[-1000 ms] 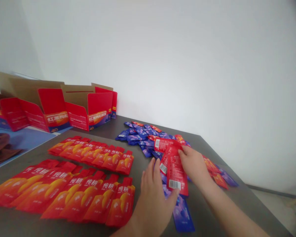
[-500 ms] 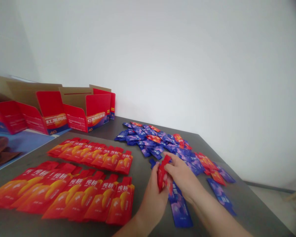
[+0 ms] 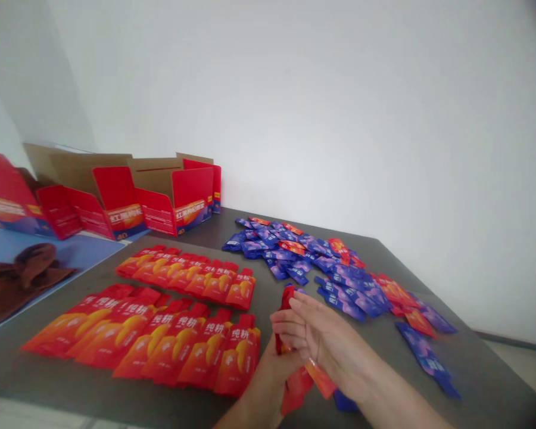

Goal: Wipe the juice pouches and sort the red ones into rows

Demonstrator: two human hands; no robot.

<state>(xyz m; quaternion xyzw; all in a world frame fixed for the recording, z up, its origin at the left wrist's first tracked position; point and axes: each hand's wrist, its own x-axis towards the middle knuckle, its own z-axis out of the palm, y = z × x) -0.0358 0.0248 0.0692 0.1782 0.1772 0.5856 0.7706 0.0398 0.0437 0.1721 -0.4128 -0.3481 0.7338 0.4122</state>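
Red sachets (image 3: pixel 299 384) are bunched between my two hands in the lower middle. My left hand (image 3: pixel 281 357) is closed around them, with a dark red end sticking up above its fingers. Against it, my right hand (image 3: pixel 335 339) touches the sachets from the right, its fingers stretched over their upper part; its grip is partly hidden. A blue sachet (image 3: pixel 345 401) lies under my right wrist. To the left, two rows of overlapping red-orange sachets, a back row (image 3: pixel 187 274) and a front row (image 3: pixel 161 339), lie on the dark table (image 3: pixel 170 402).
A loose pile of blue sachets (image 3: pixel 272 244) mixed with red ones spreads behind my hands and to the right. Open red cartons (image 3: pixel 192 202) stand at the back left. A brown cloth (image 3: pixel 27 274) lies on a blue surface (image 3: pixel 84 244) at the left.
The view has shifted left. My right hand has opened out flatter against my left, and the red sachets now hang lower between the hands. The blue sachet below is mostly covered.
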